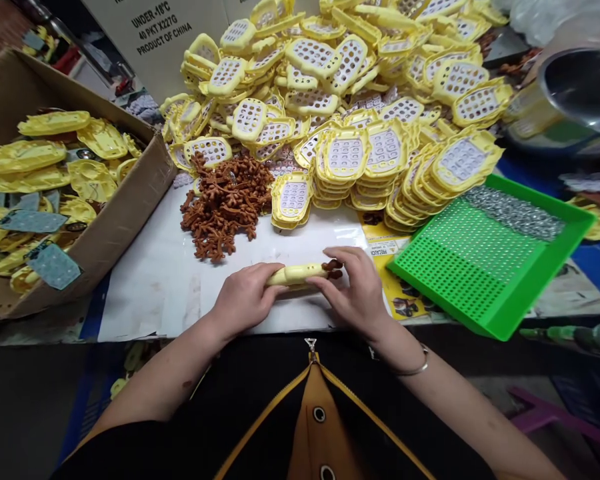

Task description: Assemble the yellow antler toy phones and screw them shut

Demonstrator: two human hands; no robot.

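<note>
My left hand (245, 297) grips one end of a yellow plastic toy shell (297, 273) held edge-on over the white sheet. At the shell's other end my right hand (355, 290) pinches a small brown rubber piece (334, 268) against it. Just beyond my hands lies a heap of brown rubber pieces (225, 200). A short stack of yellow shells with white keypads (293, 199) stands beside the heap.
A big pile of yellow keypad shells (360, 87) fills the back of the table. A cardboard box (125, 213) of yellow shell halves and grey boards stands left. A green perforated tray (485, 267) with small metal parts lies right, a metal bowl (580, 87) behind it.
</note>
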